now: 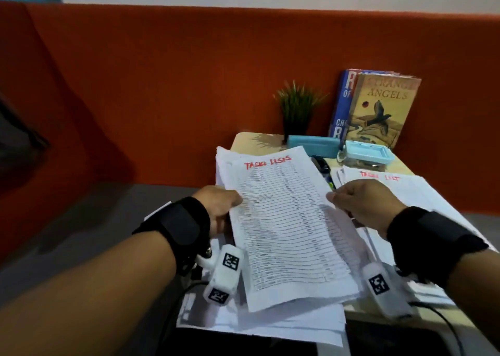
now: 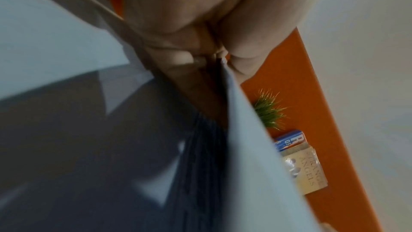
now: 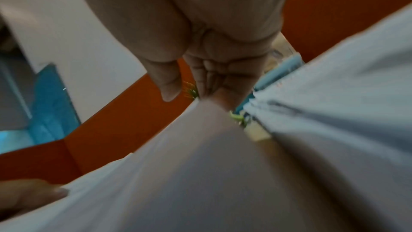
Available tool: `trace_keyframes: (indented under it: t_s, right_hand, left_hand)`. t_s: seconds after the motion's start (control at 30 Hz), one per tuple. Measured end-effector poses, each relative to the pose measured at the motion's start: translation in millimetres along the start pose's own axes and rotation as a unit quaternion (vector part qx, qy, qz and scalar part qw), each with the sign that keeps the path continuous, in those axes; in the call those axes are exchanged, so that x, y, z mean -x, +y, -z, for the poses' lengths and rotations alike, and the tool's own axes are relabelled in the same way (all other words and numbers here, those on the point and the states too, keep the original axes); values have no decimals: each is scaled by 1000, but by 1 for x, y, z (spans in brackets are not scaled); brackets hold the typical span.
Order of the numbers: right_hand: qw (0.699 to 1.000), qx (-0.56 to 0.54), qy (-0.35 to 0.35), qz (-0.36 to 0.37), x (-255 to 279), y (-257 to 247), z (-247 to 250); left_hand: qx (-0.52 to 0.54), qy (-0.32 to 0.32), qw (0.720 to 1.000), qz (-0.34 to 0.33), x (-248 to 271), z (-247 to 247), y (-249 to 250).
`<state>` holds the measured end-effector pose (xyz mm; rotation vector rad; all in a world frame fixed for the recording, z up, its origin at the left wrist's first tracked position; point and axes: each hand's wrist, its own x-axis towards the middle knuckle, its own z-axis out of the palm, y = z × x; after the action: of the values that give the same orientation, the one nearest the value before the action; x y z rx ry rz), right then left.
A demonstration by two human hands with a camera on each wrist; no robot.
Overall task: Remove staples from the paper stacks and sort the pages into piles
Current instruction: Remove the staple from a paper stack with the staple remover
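Both hands hold a stack of printed pages [image 1: 284, 226] above the counter [image 1: 244, 139], tilted with its far edge raised. The top sheet is white, filled with rows of ruled table lines, and headed in red handwriting. The left hand [image 1: 219, 207] pinches the stack's left edge, thumb on top and fingers [image 2: 178, 57] curled beneath; the right hand [image 1: 365, 201] pinches the right edge the same way. More loose white sheets [image 1: 284, 323] lie under it, and a second red-headed pile [image 1: 405, 190] lies to the right, beside a light blue lidded box [image 1: 369, 154].
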<state>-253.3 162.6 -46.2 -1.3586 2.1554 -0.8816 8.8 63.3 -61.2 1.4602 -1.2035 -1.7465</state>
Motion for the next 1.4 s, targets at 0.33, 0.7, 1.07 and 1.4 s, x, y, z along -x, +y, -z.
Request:
trace_keyframes:
  t_s: [0.33, 0.7, 1.07, 1.4]
  right_hand:
    - [954, 294, -57, 16, -52, -21, 24]
    - [958, 280, 48, 41, -71, -19, 1]
    - [966, -99, -147, 188, 41, -123, -8]
    - [950, 129, 30, 283, 50, -99, -50]
  left_hand:
    - [19, 5, 1000, 11, -17, 16, 5]
    - [116, -16, 992, -46, -6, 14, 14]
    - [188, -99, 976, -34, 43, -13, 32]
    - [307, -148, 936, -93, 40, -18, 9]
